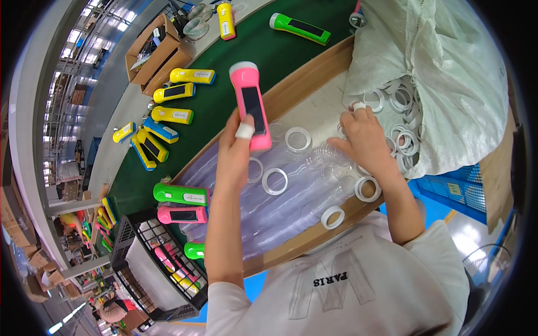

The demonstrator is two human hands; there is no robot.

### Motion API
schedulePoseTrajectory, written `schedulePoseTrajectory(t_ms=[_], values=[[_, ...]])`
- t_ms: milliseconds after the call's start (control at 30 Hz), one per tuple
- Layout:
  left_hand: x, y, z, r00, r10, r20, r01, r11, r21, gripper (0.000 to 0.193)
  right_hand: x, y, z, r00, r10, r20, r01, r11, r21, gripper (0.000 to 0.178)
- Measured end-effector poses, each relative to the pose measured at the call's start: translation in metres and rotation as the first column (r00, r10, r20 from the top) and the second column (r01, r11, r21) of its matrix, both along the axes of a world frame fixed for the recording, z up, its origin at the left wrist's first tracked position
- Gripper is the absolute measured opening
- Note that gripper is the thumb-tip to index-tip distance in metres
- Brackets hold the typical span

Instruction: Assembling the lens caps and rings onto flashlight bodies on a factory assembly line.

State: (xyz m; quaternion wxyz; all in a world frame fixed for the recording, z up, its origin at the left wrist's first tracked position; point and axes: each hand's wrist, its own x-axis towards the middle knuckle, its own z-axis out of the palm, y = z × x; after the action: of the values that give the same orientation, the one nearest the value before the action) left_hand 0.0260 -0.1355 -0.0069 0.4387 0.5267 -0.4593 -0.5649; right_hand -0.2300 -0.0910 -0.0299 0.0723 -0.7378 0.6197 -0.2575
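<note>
A pink flashlight (pixel 250 106) with a white head ring and a dark panel is gripped in my left hand (pixel 232 151), tilted above the green belt's edge. A white band wraps my left thumb. My right hand (pixel 364 134) reaches among white plastic rings (pixel 401 99) by the mouth of a white woven sack (pixel 443 73). Its thumb and fingers are apart, with a ring partly visible between them; whether they touch it is unclear. Loose rings (pixel 274 181) lie on clear plastic tubes or sleeves (pixel 280 210) in a shallow cardboard tray (pixel 280 253) before me.
Yellow-and-blue flashlights (pixel 172 115) lie on the green belt (pixel 216 84), with a green one (pixel 300 29) farther along. Green (pixel 180 194) and pink (pixel 182 215) flashlights rest by the tray's left end. A black crate (pixel 162 263) stands left; a blue crate (pixel 454 193) sits right.
</note>
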Motion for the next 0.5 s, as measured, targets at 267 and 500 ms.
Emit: schedulePoseTrajectory(t_ms=[267, 500], values=[[-0.015, 0.01, -0.008, 0.448, -0.108, 0.887, 0.648, 0.723, -0.239, 0.031, -0.009, 0.003, -0.013, 0.996, -0.018, 0.082, -0.002, 0.97, 0.243, 0.032], [-0.014, -0.007, -0.021, 0.178, 0.085, 0.98, 0.704, 0.685, -0.187, 0.043, 0.015, -0.004, 0.0, 0.956, 0.218, 0.195, -0.216, 0.976, -0.032, 0.044]])
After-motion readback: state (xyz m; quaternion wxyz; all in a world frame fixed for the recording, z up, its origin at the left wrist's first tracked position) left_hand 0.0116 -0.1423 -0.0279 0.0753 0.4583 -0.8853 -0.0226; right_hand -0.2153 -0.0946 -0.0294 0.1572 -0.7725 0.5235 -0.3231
